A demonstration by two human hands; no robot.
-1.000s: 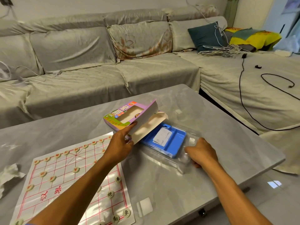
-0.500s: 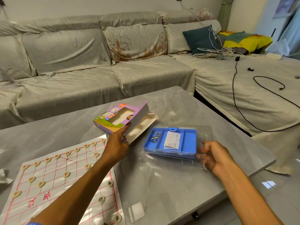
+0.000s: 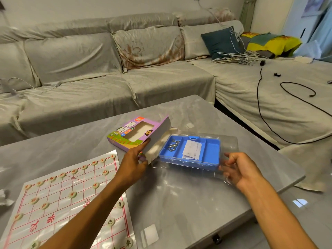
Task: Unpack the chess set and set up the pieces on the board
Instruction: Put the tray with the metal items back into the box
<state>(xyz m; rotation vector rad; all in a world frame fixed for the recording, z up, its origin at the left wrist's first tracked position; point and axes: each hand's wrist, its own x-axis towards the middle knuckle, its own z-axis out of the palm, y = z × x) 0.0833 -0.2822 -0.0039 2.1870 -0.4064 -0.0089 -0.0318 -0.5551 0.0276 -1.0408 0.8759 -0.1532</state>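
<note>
Nearest, at the lower left of the frame, the paper chess board (image 3: 59,203) lies flat on the grey table (image 3: 188,203), ruled in red lines with large red characters printed across its middle band. Round pale chess pieces (image 3: 72,194) sit on its line crossings, each stamped with a red or dark character; those along the right edge read 車 and 炮.

Mid-frame, the left hand (image 3: 132,163) has its grip closed on the open end flap of the purple cardboard box (image 3: 136,135), thumb on top of the flap. The box lies on the table with a cut-out window in its lid, and its inside looks bare. Its lid carries large yellow characters, 象棋, and small letters "XIANG QI" along one edge; the orange logo at the far corner is too small to read.

To the right, the right hand (image 3: 239,171) pinches the near right corner of a clear plastic shell (image 3: 228,150), its fingers curled on the film. Inside the shell sits a blue tray (image 3: 190,153) split into compartments: the left ones hold small metal hooks (image 3: 172,145), the middle one a folded white leaflet (image 3: 192,150) with print too fine to read.

Beyond the table stands a grey covered sofa (image 3: 107,78), with a dark teal cushion (image 3: 221,42) and black cables (image 3: 260,97) at the upper right.
</note>
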